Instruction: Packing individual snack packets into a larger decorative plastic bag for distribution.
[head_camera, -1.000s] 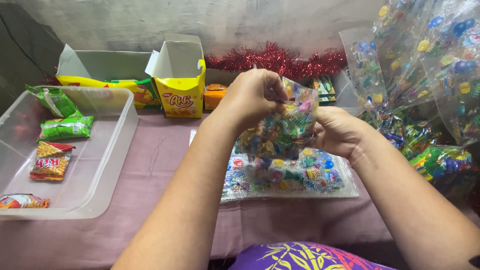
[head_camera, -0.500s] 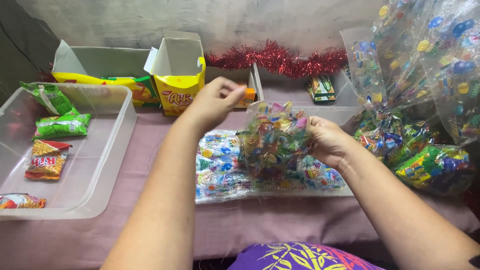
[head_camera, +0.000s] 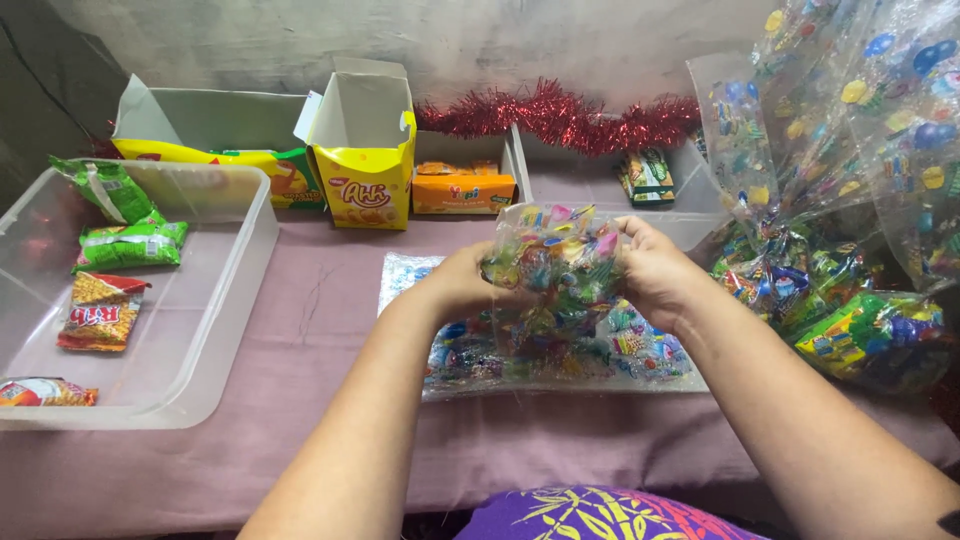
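Both my hands hold up a clear printed plastic bag (head_camera: 556, 275) with colourful patterns, upright above the table's middle. My left hand (head_camera: 462, 283) grips its left edge. On the other side, my right hand (head_camera: 652, 270) pinches the upper right edge. Under the bag lies a flat stack of the same printed bags (head_camera: 640, 355) on the mauve tablecloth (head_camera: 320, 330). What the held bag contains cannot be made out through the print.
A clear plastic tub (head_camera: 215, 310) at the left holds several snack packets (head_camera: 102, 310). Open yellow cartons (head_camera: 365, 150) and an orange box (head_camera: 463, 190) stand at the back before red tinsel (head_camera: 560, 112). Filled printed bags (head_camera: 850, 320) pile up at the right.
My left hand reached toward the yellow carton, then came back to the bag's left edge. The bag was lowered and now stands upright between both hands.
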